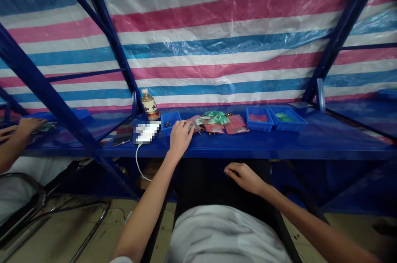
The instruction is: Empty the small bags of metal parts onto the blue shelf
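My left hand (180,137) reaches over the front of the blue shelf, palm down. Its fingers stretch forward and touch the left end of a pile of red packets (237,124). Green packets (217,117) lie on top of the pile, and small brass-coloured pieces poke out around it. Just left of that hand stands a small blue bin (167,118) with a few small metal parts inside. Above my lap, below the shelf edge, my right hand (246,178) is closed with its fingers curled. What its fingertips hold, if anything, is too small to make out.
Right of the pile are two blue bins, one with red packets (259,118), the other with green packets (283,117). To the left stand a drink bottle (151,108), a phone (123,135) and a blurred-out device with a white cable (137,159). Another person's hand (29,125) works far left.
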### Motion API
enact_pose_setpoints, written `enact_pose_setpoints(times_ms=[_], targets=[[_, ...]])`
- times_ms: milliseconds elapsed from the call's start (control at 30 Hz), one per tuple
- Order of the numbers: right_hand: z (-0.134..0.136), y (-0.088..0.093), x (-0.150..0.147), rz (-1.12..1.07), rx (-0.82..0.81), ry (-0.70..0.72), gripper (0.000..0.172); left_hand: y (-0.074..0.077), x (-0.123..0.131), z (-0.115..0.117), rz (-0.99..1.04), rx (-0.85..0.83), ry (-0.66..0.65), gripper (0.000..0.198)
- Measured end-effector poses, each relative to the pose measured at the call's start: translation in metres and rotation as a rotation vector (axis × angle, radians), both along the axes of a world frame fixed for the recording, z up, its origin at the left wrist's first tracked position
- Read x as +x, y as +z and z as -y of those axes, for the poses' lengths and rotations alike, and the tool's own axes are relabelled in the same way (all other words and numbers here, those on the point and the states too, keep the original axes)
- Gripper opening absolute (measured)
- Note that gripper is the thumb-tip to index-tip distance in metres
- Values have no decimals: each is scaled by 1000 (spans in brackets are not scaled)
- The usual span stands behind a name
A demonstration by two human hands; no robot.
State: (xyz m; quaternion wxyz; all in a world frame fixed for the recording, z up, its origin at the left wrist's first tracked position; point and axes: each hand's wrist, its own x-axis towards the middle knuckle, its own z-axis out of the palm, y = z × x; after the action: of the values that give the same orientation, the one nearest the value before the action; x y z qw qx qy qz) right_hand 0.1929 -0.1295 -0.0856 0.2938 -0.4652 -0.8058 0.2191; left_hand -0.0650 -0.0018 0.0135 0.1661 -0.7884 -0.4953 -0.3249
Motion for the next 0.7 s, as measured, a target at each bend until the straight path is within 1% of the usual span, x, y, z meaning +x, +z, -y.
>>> enact_pose_setpoints(times_ms=[100,167,300,400,467,567,600,633,700], targets=[[3,-2,3,12,-1,-11,30,-8,9,0,11,-103,99,35],[4,-3,4,19,-14,-12,31,-12,11,-1,41,-166,139,35],[3,-3,3,27,-29,-25,33,-12,13,-3,76,-235,144,32],[2,-2,2,38,-37,-26,34,-10,12,-1,110,-226,128,27],[3,0,2,27,-38,-31,35,-9,12,4,191,-167,85,29],[9,5,0,-46,-32,-47,34,-11,16,22,429,-84,-60,28],[12,9,-1,-78,-24,-55,34,-12,19,30,528,-104,-128,28],[15,14,-3,-107,-14,-64,35,-14,22,40,633,-159,-200,28],[22,25,-6,-173,11,-92,35,-18,31,60,840,-359,-343,32]])
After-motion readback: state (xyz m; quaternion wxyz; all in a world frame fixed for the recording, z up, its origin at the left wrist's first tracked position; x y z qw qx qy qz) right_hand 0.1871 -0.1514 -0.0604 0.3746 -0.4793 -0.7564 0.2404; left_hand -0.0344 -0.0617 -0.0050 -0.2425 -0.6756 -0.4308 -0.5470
